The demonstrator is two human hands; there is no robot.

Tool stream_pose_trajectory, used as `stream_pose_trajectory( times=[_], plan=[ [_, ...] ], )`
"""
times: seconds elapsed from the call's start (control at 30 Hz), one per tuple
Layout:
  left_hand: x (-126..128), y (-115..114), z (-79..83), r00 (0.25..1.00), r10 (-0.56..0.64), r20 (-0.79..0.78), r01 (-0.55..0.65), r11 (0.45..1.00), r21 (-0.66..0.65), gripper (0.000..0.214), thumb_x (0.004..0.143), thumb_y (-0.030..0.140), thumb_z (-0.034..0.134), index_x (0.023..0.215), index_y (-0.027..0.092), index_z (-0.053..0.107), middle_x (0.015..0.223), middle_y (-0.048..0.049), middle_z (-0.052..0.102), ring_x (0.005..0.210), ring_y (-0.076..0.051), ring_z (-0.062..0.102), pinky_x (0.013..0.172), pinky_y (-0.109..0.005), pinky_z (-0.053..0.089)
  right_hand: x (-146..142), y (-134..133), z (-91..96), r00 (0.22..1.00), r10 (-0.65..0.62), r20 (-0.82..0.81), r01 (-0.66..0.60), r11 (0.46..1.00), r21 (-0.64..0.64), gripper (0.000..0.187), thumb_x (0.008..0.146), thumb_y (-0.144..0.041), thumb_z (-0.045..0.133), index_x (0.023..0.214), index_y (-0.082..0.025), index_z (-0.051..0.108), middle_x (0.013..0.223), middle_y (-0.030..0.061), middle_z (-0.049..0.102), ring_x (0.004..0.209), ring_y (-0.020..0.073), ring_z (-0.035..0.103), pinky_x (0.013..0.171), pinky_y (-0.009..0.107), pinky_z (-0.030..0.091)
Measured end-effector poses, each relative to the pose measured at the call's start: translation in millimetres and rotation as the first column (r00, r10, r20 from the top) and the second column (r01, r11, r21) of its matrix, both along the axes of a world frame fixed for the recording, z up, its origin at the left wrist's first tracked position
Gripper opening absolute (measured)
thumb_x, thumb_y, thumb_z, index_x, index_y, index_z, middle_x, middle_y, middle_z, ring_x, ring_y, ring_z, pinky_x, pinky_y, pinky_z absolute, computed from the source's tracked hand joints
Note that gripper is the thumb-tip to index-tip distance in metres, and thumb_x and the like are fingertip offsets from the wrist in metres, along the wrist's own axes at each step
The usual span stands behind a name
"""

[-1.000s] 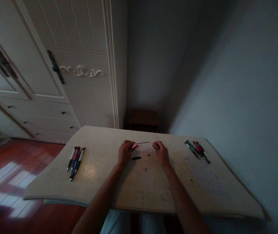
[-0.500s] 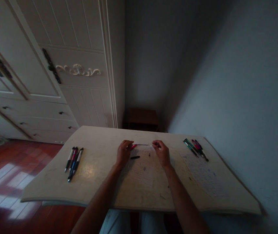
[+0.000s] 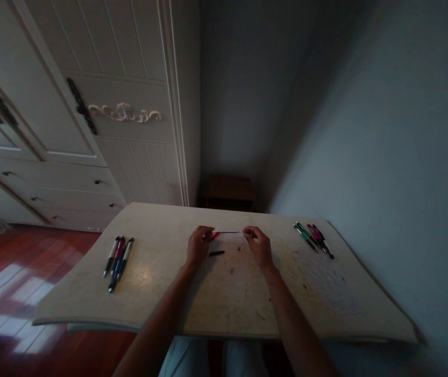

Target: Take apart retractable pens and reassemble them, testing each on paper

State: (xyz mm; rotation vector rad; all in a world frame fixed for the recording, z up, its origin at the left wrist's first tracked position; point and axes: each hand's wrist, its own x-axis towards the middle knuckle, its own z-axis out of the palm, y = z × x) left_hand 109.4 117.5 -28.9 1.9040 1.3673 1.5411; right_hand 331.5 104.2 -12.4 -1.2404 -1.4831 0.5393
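Observation:
My left hand (image 3: 198, 246) rests on the pale table (image 3: 161, 293), fingers curled round a red pen barrel (image 3: 214, 235). My right hand (image 3: 259, 245) is pinched on the end of a thin dark refill (image 3: 229, 232) that runs between the two hands. A short black pen part (image 3: 216, 253) lies on the table just below the red barrel, and a tiny dark piece (image 3: 239, 248) lies near it. Both hands sit over a faintly marked sheet (image 3: 227, 277).
Several pens (image 3: 118, 255) lie in a row at the table's left, and several more pens (image 3: 313, 238) at the right above a written sheet (image 3: 328, 285). A white wardrobe (image 3: 101, 104) stands behind left, a grey wall right, a dark wooden stool (image 3: 230, 192) beyond the table.
The hands have drawn slightly closer together, with the thin refill now level between them. The view has shifted a little.

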Motion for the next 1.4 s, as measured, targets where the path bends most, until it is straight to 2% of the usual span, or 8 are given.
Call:
stream_pose_trajectory(
  times=[0.53, 1.0, 1.17, 1.4],
  plan=[
    [-0.2, -2.7, 1.2, 1.0, -0.029, 0.009, 0.029, 0.999, -0.013, 0.015, 0.085, 0.013, 0.057, 0.091, 0.019, 0.07, 0.086, -0.0051, 0.068, 0.076, -0.016, 0.063, 0.071, -0.029, 0.053, -2.2, -0.3, -3.2, 0.999, 0.027, 0.017, -0.027, 1.0, -0.007, 0.018, 0.082, -0.034, 0.057, 0.09, -0.02, 0.065, 0.09, 0.0068, 0.071, 0.085, 0.0214, 0.066, 0.076, 0.034, 0.051],
    [-2.1, 0.2, -3.6, 0.999, -0.033, 0.009, 0.033, 0.999, -0.023, 0.014, 0.086, 0.015, 0.058, 0.091, 0.019, 0.07, 0.088, -0.0059, 0.069, 0.079, -0.016, 0.064, 0.07, -0.029, 0.052, -1.3, 0.9, -5.0, 1.0, 0.004, 0.019, -0.004, 1.0, 0.0, 0.019, 0.081, -0.034, 0.057, 0.091, -0.02, 0.065, 0.09, 0.0072, 0.071, 0.085, 0.0218, 0.066, 0.076, 0.034, 0.051],
    [-2.0, -1.6, -0.2, 1.0, -0.018, 0.025, 0.019, 0.999, -0.044, 0.013, 0.085, 0.014, 0.059, 0.09, 0.019, 0.07, 0.087, -0.0054, 0.069, 0.081, -0.017, 0.065, 0.071, -0.029, 0.051, -1.1, 2.1, -6.1, 1.0, -0.016, 0.022, 0.017, 1.0, -0.004, 0.02, 0.081, -0.034, 0.056, 0.091, -0.02, 0.065, 0.089, 0.0075, 0.071, 0.084, 0.0221, 0.066, 0.075, 0.034, 0.051],
    [-0.8, -4.1, 2.1, 1.0, -0.025, 0.009, 0.026, 0.999, -0.025, 0.015, 0.085, 0.012, 0.058, 0.089, 0.02, 0.07, 0.087, -0.0047, 0.069, 0.08, -0.016, 0.065, 0.072, -0.028, 0.051, -4.0, 0.4, -4.1, 1.0, 0.022, 0.014, -0.022, 1.0, -0.019, 0.018, 0.081, -0.033, 0.057, 0.089, -0.019, 0.064, 0.089, 0.0074, 0.07, 0.084, 0.0218, 0.065, 0.075, 0.033, 0.051]
  ],
)
